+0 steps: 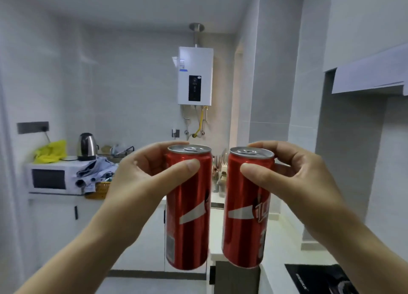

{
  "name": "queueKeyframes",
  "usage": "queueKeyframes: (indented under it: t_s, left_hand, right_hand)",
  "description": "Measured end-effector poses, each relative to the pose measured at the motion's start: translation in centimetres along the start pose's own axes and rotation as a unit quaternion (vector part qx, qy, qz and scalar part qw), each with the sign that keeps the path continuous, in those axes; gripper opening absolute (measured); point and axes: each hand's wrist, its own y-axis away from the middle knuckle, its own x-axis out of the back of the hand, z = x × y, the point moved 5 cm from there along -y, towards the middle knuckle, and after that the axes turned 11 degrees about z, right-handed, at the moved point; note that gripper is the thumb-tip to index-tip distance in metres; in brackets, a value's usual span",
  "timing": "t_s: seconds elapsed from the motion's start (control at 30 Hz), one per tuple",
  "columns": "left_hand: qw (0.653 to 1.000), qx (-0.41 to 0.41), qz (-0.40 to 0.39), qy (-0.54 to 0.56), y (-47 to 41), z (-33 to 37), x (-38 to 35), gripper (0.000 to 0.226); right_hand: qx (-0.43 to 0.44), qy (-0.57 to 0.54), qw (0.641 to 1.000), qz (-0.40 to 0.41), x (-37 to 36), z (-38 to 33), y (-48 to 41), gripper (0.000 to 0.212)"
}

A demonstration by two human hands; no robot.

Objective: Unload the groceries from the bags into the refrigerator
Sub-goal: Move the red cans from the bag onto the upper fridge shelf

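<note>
The left hand (141, 183) is pinching the left can (187, 216) near its rim, the right hand (293, 179) is pinching the right can (245, 216), both hanging upright in mid-air (no fridge in view); lower, fuller grips are looking safer for carrying

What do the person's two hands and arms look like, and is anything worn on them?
Both are bare. The left hand and right hand wear no gloves, and no ring shows on the visible fingers. The thumbnails are short and unpainted. The left forearm and right forearm show no sleeve, watch or bracelet up to the picture's edge.
</note>
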Motion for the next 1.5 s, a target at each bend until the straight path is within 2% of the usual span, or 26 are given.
queueKeyframes:
  t_s: [0.17, 0.33, 0.47, 0.6, 0.77, 0.87, 1.1, 1.33, 1.5]
  left_hand:
    - [0.994, -0.008, 0.094, -0.058, 0.1, 0.6, 5.2, 0.051]
    - [0.973, -0.027, 0.179, -0.145, 1.1, 2.4, 9.0, 0.049]
    - [0.947, -0.045, 0.25, -0.194, 2.5, 4.2, 11.4, 0.048]
    - [0.915, -0.05, 0.316, -0.246, 4.6, 5.5, 13.6, 0.05]
    - [0.867, -0.04, 0.385, -0.312, 8.1, 7.6, 16.3, 0.053]
    - [0.84, -0.041, 0.414, -0.348, 10.3, 9.6, 18.0, 0.053]
    - [0.794, -0.056, 0.461, -0.391, 15.0, 14.9, 22.9, 0.057]
    - [0.785, -0.078, 0.481, -0.383, 19.5, 20.7, 28.7, 0.056]
    - [0.789, -0.078, 0.48, -0.376, 22.4, 23.7, 33.0, 0.054]
  right_hand:
    - [0.006, -0.068, 0.995, -0.071, -5.7, 1.6, -2.1, 0.045]
    - [0.013, -0.142, 0.977, -0.159, -11.5, 2.5, -3.7, 0.048]
    - [0.034, -0.2, 0.953, -0.225, -15.8, 2.6, -4.4, 0.057]
    - [0.027, -0.266, 0.913, -0.307, -20.1, 2.6, -3.8, 0.052]
    - [0.026, -0.296, 0.882, -0.365, -25.8, 1.7, -1.5, 0.053]
    - [0.023, -0.317, 0.861, -0.398, -28.8, 0.1, 0.3, 0.048]
    - [0.042, -0.353, 0.821, -0.446, -34.8, -5.5, 5.4, 0.056]
    - [0.054, -0.377, 0.801, -0.463, -40.5, -11.8, 10.7, 0.053]
    - [0.049, -0.378, 0.801, -0.463, -44.3, -15.3, 14.6, 0.053]
